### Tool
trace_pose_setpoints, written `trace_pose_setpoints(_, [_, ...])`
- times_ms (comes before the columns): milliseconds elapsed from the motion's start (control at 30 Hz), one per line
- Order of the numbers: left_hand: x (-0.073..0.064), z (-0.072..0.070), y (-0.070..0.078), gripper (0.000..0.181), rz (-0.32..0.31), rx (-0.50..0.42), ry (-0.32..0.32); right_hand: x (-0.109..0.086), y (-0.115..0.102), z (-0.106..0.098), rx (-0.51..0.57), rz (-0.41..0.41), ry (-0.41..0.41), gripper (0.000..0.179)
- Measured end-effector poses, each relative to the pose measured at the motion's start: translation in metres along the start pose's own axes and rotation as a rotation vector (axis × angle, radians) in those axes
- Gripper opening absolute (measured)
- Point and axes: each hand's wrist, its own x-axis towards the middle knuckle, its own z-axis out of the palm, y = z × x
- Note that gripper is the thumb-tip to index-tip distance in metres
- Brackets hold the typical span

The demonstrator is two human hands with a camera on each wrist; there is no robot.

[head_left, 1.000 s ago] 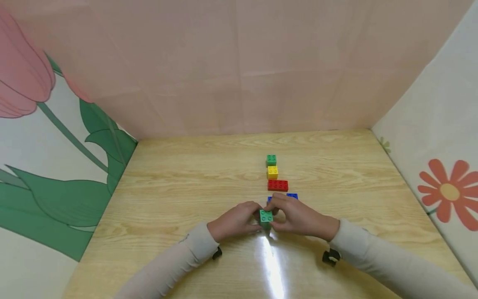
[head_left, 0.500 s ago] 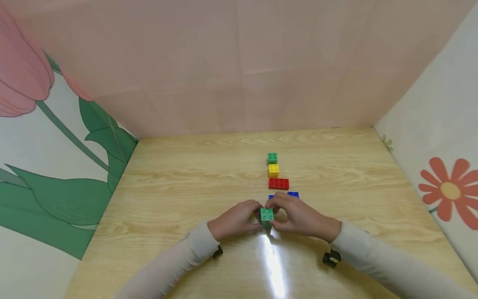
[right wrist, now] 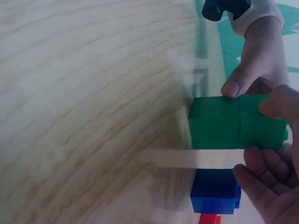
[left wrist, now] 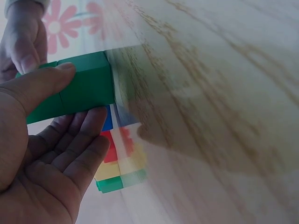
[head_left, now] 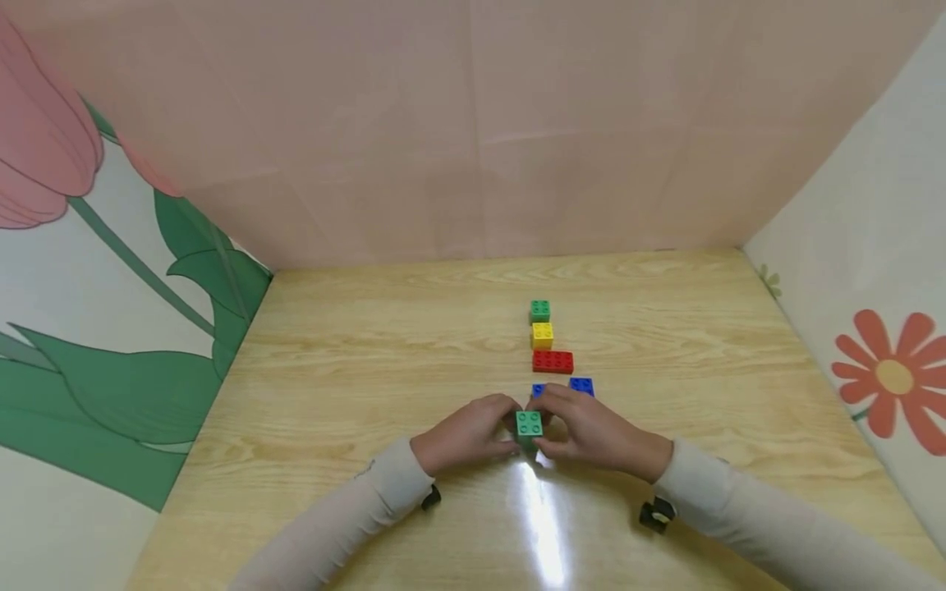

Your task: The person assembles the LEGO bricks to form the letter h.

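Two green toy building bricks [head_left: 528,425] are stacked with a thin seam between them, studs upward, at the middle of the table. My left hand [head_left: 467,430] pinches the stack from the left. In the right wrist view its thumb lies on the lower brick [right wrist: 215,122]. From the other side my right hand [head_left: 600,428] pinches the upper brick [right wrist: 261,123] between thumb and fingers. Whether the stack's underside touches the table cannot be told. Just behind the hands are two blue bricks, one at the left [head_left: 538,390] partly hidden and one at the right [head_left: 581,386].
Farther back, a red long brick [head_left: 553,361], a yellow brick [head_left: 543,335] and another green brick [head_left: 540,310] form a rough line on the wooden table [head_left: 355,353]. A pink sheet [head_left: 473,164] stands behind the table, with flower-printed panels at both sides.
The head view has shifted slightly, so the bricks at the back appear a little higher. Both hands keep their hold on the green stack, with hardly any movement.
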Motion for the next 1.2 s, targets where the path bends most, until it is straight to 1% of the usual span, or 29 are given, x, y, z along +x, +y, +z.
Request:
trace_pose_setpoints(200, [0.000,-0.003,0.003,0.042,-0.007,0.002,-0.016,0.000,-0.006,-0.004,-0.018,0.042,-0.025,0.028])
trace_pose_setpoints(333, [0.001,-0.002,0.002,0.041,-0.013,0.003,-0.024,-0.002,-0.005,-0.005,-0.034,0.050,-0.032,0.029])
trace_pose_setpoints(433, [0.001,-0.003,0.002,0.040,-0.002,0.008,-0.021,-0.005,-0.004,-0.009,-0.061,0.013,0.000,0.037])
trace_pose_setpoints(500, [0.000,-0.005,0.001,0.040,0.000,0.010,-0.007,-0.007,-0.003,-0.013,-0.067,-0.025,0.040,0.042])
trace_pose_setpoints(600, [0.000,-0.010,-0.002,0.039,-0.021,-0.001,0.019,-0.008,-0.001,-0.021,-0.071,-0.079,0.111,0.046])
trace_pose_setpoints(700, [0.000,-0.016,-0.005,0.039,-0.044,-0.010,0.038,-0.008,0.002,-0.027,-0.070,-0.104,0.151,0.046])
trace_pose_setpoints(800, [0.001,-0.020,-0.009,0.040,-0.074,-0.018,0.035,-0.010,0.006,-0.031,-0.087,-0.094,0.157,0.047])
trace_pose_setpoints(900, [0.001,-0.023,-0.014,0.041,-0.110,-0.026,0.030,-0.013,0.010,-0.033,-0.113,-0.063,0.154,0.049])
trace_pose_setpoints(1067, [0.000,-0.026,-0.025,0.039,-0.144,-0.037,0.049,-0.016,0.017,-0.034,-0.159,-0.007,0.171,0.050])
trace_pose_setpoints(1200, [-0.001,-0.028,-0.033,0.038,-0.170,-0.041,0.065,-0.017,0.025,-0.034,-0.161,0.025,0.186,0.052])
